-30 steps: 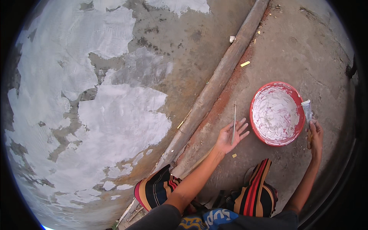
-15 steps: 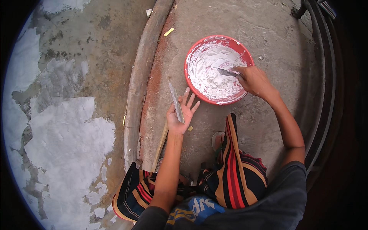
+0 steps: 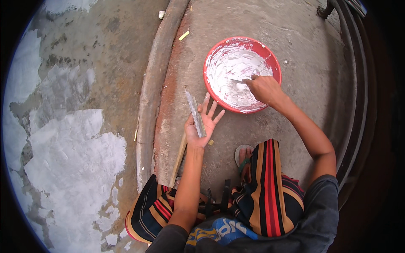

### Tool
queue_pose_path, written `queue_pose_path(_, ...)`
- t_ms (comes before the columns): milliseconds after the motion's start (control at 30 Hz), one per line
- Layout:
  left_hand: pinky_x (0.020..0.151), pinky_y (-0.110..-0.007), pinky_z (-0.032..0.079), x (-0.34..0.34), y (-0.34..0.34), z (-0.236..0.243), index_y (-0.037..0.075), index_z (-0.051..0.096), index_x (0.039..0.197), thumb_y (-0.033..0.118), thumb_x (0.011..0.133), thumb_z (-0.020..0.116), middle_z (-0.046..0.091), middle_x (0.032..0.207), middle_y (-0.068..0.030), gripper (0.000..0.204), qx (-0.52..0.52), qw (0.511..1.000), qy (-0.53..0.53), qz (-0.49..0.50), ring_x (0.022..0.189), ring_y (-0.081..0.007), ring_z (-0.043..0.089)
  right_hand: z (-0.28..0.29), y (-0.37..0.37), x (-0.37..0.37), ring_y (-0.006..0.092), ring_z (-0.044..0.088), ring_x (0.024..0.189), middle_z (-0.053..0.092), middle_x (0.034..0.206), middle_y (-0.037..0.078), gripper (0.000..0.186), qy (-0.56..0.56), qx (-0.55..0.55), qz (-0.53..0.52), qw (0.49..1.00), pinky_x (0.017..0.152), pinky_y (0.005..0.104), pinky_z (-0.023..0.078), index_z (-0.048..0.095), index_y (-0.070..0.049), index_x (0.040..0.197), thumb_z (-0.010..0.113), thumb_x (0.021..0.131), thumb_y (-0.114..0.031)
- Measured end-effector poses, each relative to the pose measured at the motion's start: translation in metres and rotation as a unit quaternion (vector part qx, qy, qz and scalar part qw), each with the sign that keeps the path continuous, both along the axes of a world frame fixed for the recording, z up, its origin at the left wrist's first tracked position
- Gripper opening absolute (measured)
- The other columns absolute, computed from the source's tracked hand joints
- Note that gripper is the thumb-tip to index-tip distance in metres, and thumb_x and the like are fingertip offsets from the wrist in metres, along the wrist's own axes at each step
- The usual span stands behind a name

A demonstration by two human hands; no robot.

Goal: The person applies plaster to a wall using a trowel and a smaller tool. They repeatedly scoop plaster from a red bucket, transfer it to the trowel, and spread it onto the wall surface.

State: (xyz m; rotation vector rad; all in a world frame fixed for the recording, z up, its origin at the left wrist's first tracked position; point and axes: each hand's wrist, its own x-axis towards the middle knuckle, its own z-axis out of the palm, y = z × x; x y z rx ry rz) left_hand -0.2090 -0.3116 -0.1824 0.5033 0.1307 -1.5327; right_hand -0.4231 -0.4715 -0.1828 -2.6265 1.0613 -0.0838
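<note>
A red basin (image 3: 278, 69) stands on the concrete ahead of me, its inside smeared with thick white putty (image 3: 228, 63). My right hand (image 3: 266, 90) reaches over its right side, fingers closed round a putty knife. The grey blade (image 3: 237, 81) of that putty knife points left into the putty; its handle is hidden in my grip. Just below the basin's left side is my left hand (image 3: 197, 131), palm up with fingers spread. A thin, flat metal scraper blade (image 3: 194, 110) lies slanted across that palm, held by the thumb side, its far end pointing away from me.
A rounded concrete curb (image 3: 148, 92) runs along my left, with a grey wall or slab (image 3: 76, 143) patched in white beyond it. A wooden stick (image 3: 179, 158) lies by my left forearm. On the right curves a dark metal rail (image 3: 358, 84). A small yellow piece (image 3: 184, 36) lies near the curb.
My right hand has shifted slightly left and down, and the putty knife's blade has turned more edge-on in the putty. My right knee has swung a little to the right. The left hand keeps its hold.
</note>
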Motion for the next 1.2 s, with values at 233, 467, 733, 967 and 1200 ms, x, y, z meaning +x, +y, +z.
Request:
queue_pose_path(233, 0.113, -0.066, 0.015, 0.0, -0.006, 0.008, 0.008, 0.052, 0.082, 0.027, 0.093, 0.052, 0.024, 0.154, -0.0151, 0.021, -0.002, 1.0, -0.012, -0.005, 0.143, -0.0368, 0.018, 0.0, 0.006, 0.01, 0.0327, 0.066, 0.064, 0.065, 0.074, 0.018, 0.035, -0.013, 0.028, 0.005, 1.0, 0.054, 0.0426, 0.051, 0.068, -0.009, 0.112, 0.054, 0.081, -0.003)
queue_pose_path(467, 0.113, -0.067, 0.015, 0.004, -0.008, 0.009, 0.009, 0.052, 0.083, 0.027, 0.089, 0.059, 0.025, 0.154, -0.0146, 0.021, -0.01, 1.0, -0.016, -0.018, 0.144, -0.0361, 0.017, 0.0, 0.004, 0.008, 0.0354, 0.065, 0.071, 0.066, 0.078, 0.02, 0.038, -0.048, 0.125, -0.013, 0.991, 0.066, 0.0435, 0.052, 0.068, -0.01, 0.115, 0.056, 0.079, -0.004)
queue_pose_path(733, 0.112, -0.068, 0.016, 0.002, -0.009, 0.008, 0.01, 0.053, 0.083, 0.028, 0.086, 0.065, 0.027, 0.153, -0.0132, 0.021, -0.003, 0.999, -0.014, -0.031, 0.144, -0.036, 0.017, 0.0, -0.007, -0.002, 0.0337, 0.066, 0.073, 0.066, 0.081, 0.024, 0.031, -0.135, 0.263, -0.096, 0.951, 0.068, 0.0411, 0.051, 0.072, -0.009, 0.106, 0.058, 0.078, -0.004)
queue_pose_path(967, 0.112, -0.067, 0.017, 0.001, -0.003, 0.004, 0.01, 0.056, 0.084, 0.027, 0.089, 0.059, 0.027, 0.153, -0.0134, 0.018, 0.0, 0.999, 0.013, -0.041, 0.143, -0.0376, 0.017, 0.019, -0.014, -0.001, 0.0349, 0.066, 0.075, 0.066, 0.08, 0.023, 0.026, -0.021, 0.271, -0.089, 0.958, 0.07, 0.042, 0.051, 0.073, -0.008, 0.102, 0.063, 0.078, -0.009)
queue_pose_path(1200, 0.112, -0.065, 0.019, 0.003, 0.002, 0.004, 0.007, 0.057, 0.086, 0.026, 0.094, 0.049, 0.027, 0.153, -0.013, 0.022, 0.019, 0.999, 0.0, -0.047, 0.142, -0.039, 0.021, 0.027, -0.018, 0.014, 0.0351, 0.066, 0.076, 0.067, 0.079, 0.02, 0.026, 0.041, 0.199, 0.066, 0.977, 0.074, 0.0422, 0.053, 0.074, -0.01, 0.098, 0.067, 0.073, -0.012)
